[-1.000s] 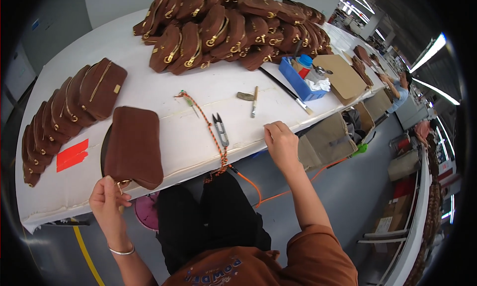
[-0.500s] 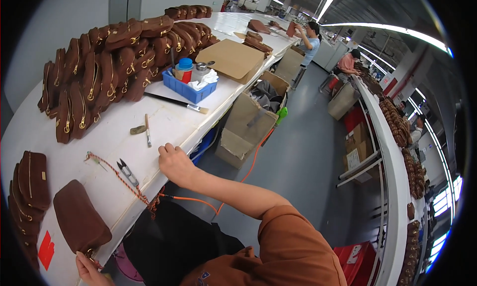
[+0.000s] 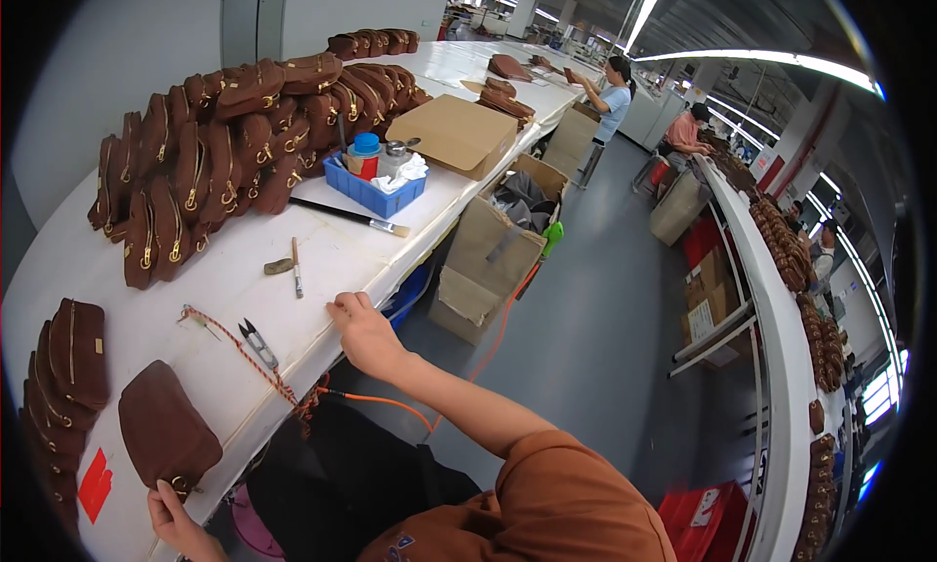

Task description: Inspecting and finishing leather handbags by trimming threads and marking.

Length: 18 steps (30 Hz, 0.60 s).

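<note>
My left hand [image 3: 168, 513] pinches the brass-coloured hardware at the lower end of a brown zip bag [image 3: 168, 425], which lies at the near left of the table. My right hand [image 3: 363, 333] rests at the table's front edge, fingers bent and a little apart, with nothing visible in it. Between the hands lie black-handled thread snips [image 3: 259, 345] and a red-and-black cord [image 3: 239, 339]. Beyond my right hand are a small paintbrush [image 3: 297, 269], a small drab lump [image 3: 278, 267] and a wider brush [image 3: 386, 228].
Bags are heaped [image 3: 195, 162] at the back and stacked [image 3: 63, 386] at left. A blue tray [image 3: 390, 196], cardboard sheet [image 3: 454, 132], cartons [image 3: 468, 298] and orange hose [image 3: 390, 401] lie rightward. Co-workers [image 3: 610, 103] [image 3: 683, 132] work along the aisle beside a long rack [image 3: 742, 259].
The view has swung right since a second ago, bringing the aisle and co-workers further in. My left hand stays at the bag's hardware; my right hand stays near the table edge.
</note>
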Motion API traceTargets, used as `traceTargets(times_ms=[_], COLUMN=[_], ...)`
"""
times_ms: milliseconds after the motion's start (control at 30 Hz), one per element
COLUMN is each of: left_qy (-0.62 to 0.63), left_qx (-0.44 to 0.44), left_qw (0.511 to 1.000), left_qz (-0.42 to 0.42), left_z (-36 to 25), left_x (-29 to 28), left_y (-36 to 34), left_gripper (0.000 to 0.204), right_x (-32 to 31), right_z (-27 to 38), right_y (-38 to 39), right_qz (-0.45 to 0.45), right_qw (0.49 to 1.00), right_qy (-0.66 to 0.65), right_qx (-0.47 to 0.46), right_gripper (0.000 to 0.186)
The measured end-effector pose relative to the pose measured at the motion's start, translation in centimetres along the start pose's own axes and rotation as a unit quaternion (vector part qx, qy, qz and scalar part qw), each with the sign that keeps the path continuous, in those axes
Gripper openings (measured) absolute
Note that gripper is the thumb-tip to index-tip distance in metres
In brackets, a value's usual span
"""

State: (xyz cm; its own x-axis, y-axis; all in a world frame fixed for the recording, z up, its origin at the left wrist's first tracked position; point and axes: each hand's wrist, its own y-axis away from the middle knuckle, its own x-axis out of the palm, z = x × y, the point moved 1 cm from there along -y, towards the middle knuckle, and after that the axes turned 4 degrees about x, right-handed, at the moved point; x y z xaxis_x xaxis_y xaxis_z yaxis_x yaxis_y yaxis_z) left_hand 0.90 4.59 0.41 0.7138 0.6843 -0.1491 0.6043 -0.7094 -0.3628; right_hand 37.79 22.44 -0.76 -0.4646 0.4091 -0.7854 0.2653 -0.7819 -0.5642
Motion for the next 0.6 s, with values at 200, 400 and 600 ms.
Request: traceTargets(times_ms=[200, 400, 600], left_qy=[0.06, 0.139, 0.18], left_qx=[-0.04, -0.016, -0.04], left_qw=[0.993, 0.99, 0.982], left_qz=[-0.099, -0.026, -0.045], left_z=[-2.6, -4.4, -5.8], left_x=[0.2, 2.2, 2.2], left_y=[-0.9, -1.0, 0.2], left_gripper=[0.031, 0.027, 0.025], right_x=[-1.5, -2.0, 0.1], right_z=[3.2, 12.0, 19.5], right_y=[-1.4, -3.2, -4.1], right_qz=[-0.046, 0.023, 0.167], right_qw=[0.989, 0.907, 0.76], right_qy=[-0.112, -0.418, -0.626], right_qx=[0.083, 0.058, 0.044], right_gripper=[0.039, 0.037, 0.042])
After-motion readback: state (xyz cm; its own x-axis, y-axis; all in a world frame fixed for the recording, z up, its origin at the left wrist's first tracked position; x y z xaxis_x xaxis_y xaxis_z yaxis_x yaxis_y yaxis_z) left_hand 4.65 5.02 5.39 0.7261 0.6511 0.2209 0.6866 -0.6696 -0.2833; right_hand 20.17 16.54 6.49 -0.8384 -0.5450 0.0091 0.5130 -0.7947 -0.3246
